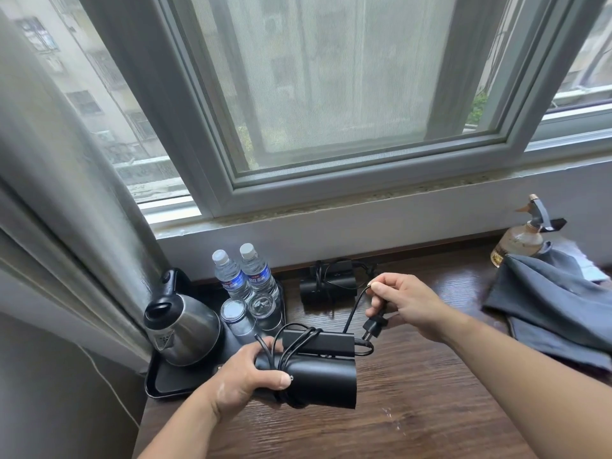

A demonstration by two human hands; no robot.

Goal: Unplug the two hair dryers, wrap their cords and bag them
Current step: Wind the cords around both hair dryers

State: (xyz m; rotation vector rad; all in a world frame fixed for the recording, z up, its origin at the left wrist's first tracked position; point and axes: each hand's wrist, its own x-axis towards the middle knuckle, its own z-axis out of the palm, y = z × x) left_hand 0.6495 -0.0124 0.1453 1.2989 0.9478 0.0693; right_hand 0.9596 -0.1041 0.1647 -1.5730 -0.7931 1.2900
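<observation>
The black hair dryer [318,380], folded, lies level in the left grip [245,376], barrel mouth to the right. Its cord [298,346] is looped round the body just right of that grip; the free end runs up to the right grip [407,303], the plug [376,324] hanging just under it. The second hair dryer [328,286], cord-wound, sits on the desk [430,409] beyond both grips. The grey bag [556,306] lies slumped right of the right grip.

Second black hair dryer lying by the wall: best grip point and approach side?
Probably across the body of the second black hair dryer, over the black cord loops wound round it, so they stay pinned. Come from above and the front: the white wall is close behind and the clear plastic water bottles stand to its left.
</observation>
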